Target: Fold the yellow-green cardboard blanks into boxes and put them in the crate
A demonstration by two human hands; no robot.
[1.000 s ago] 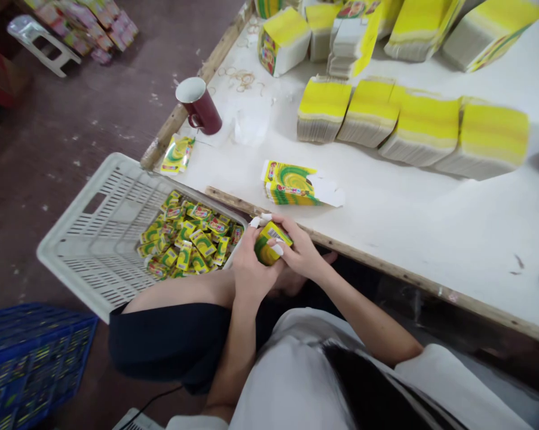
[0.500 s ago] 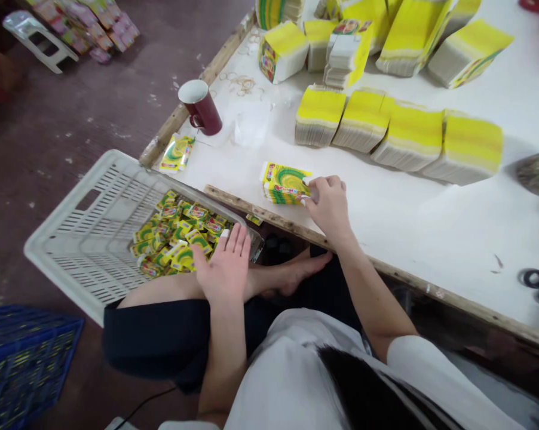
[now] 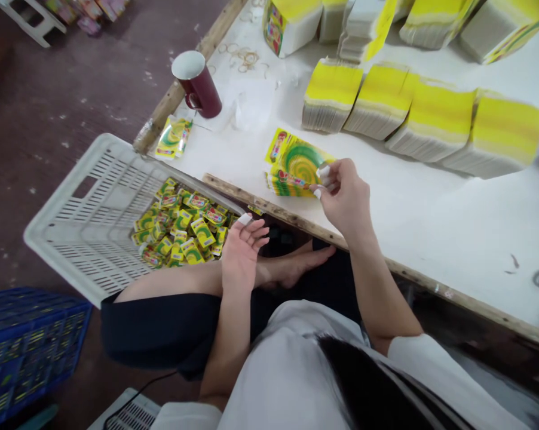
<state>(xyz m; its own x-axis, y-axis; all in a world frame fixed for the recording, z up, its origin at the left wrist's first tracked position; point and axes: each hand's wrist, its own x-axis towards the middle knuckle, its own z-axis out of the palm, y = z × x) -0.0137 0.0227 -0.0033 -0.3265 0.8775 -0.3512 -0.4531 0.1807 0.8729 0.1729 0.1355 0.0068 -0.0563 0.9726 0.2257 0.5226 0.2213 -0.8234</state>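
Note:
My right hand [image 3: 348,200], with white wraps on its finger and thumb tips, pinches the right edge of a flat yellow-and-green printed card [image 3: 302,160]. The card is lifted at an angle above a small stack of like cards [image 3: 285,186] near the table edge. My left hand [image 3: 241,257], palm up with fingers apart and slightly bent, holds nothing; one fingertip is wrapped in white. It hovers over my leg, beside a white plastic crate [image 3: 79,221] that holds many small folded yellow-and-green boxes [image 3: 191,230].
Rows of yellow-topped card stacks [image 3: 444,116] stand along the white table [image 3: 431,221]. A maroon mug [image 3: 204,89], rubber bands [image 3: 240,57] and a loose printed packet [image 3: 174,137] lie near its left edge. On the floor sits a blue crate [image 3: 31,346].
My right hand has raised the top card off the stack and drawn slightly right. My left hand has shifted right and upward, its fingers curling a little. The view has tilted down.

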